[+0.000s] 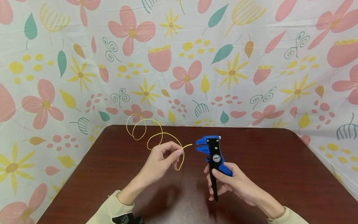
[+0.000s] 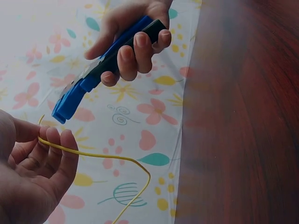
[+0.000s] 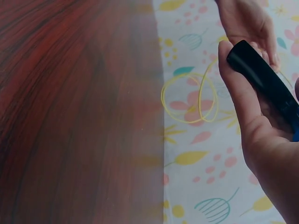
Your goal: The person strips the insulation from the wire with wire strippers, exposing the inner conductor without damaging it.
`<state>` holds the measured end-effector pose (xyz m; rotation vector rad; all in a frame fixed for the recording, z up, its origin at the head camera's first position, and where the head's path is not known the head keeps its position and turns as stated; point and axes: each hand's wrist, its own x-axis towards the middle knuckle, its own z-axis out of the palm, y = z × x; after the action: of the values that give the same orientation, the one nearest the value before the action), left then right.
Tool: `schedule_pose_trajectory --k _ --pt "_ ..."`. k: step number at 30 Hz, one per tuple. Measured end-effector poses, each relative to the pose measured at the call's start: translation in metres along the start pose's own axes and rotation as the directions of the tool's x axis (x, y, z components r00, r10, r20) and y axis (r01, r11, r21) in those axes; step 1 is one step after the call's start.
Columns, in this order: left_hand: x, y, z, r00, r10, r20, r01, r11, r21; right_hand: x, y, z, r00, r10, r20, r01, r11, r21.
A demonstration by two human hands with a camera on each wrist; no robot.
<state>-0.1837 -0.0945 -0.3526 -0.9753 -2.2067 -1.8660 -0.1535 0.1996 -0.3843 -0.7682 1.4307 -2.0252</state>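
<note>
My left hand (image 1: 163, 160) pinches a thin yellow wire (image 1: 169, 134) close to one end between thumb and fingers. That short end sticks out to the right, and the rest trails in loose loops behind the hand. A blue and black wire stripper (image 1: 216, 158) is held upright by its handles in my right hand (image 1: 233, 182). Its blue jaws face left, parted, with the wire's tip just short of them. In the left wrist view the wire (image 2: 103, 155) bends down past the fingers, and the tool's blue head (image 2: 70, 105) hangs close above the fingertips.
Both hands are over a dark reddish-brown wooden table (image 1: 265, 155). Behind its far edge hangs a white cloth (image 1: 179, 40) printed with flowers and leaves. A black band (image 1: 127, 218) shows on the left wrist, below a light sleeve (image 1: 112, 207).
</note>
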Motion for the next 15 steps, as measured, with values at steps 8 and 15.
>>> schedule_pose_trajectory --k 8,15 --pt "-0.0012 0.0012 0.0008 1.0 0.007 0.022 -0.006 0.999 -0.035 0.0044 0.0021 0.0035 0.999 -0.026 0.03 0.026 1.0 0.006" --pt "-0.0024 0.0027 0.0001 1.0 0.003 0.019 -0.002 1.0 -0.017 0.0077 0.0005 0.0082 0.999 -0.016 0.027 0.015 1.0 0.02"
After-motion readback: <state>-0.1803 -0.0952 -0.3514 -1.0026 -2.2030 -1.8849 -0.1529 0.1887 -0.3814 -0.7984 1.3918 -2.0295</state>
